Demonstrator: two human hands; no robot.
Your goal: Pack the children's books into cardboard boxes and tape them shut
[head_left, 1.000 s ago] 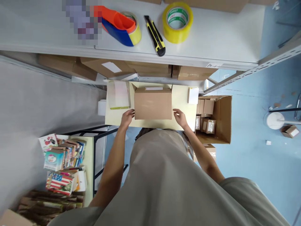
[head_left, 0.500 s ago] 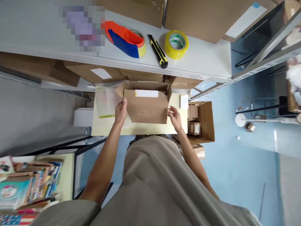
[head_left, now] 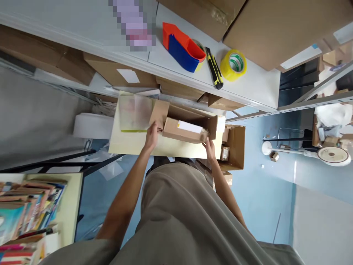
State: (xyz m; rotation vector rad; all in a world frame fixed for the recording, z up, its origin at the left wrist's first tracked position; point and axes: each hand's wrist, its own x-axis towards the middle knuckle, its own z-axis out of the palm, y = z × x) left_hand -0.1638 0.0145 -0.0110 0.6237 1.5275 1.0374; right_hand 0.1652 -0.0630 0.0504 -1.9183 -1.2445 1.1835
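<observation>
- Two hands meet one cardboard box (head_left: 184,129), which half a second earlier stood with its broad side up and now lies tipped over, its white label (head_left: 189,127) on the upper face and its flaps spread open behind.
- Compared with that earlier frame, the left hand (head_left: 152,134) sits lower at the box's left end, and the right hand (head_left: 209,146) has slid toward the near right corner.
- The box rests on a pale yellow table (head_left: 129,145), toward its far edge, beside a clear sleeve (head_left: 135,113) at the far left corner.
- Above the table runs a grey shelf (head_left: 82,25) carrying a red and blue tape dispenser (head_left: 182,48), a yellow and black utility knife (head_left: 215,68) and a yellow tape roll (head_left: 234,65).
- An open carton (head_left: 237,147) of small boxes stands on the blue floor (head_left: 264,198) off the table's right edge.
- Left hand: fingers curled around the box's left end and its flap.
- Right hand: fingers loosely bent, tips pressed to the box's right corner; whether it truly grips cannot be told.
</observation>
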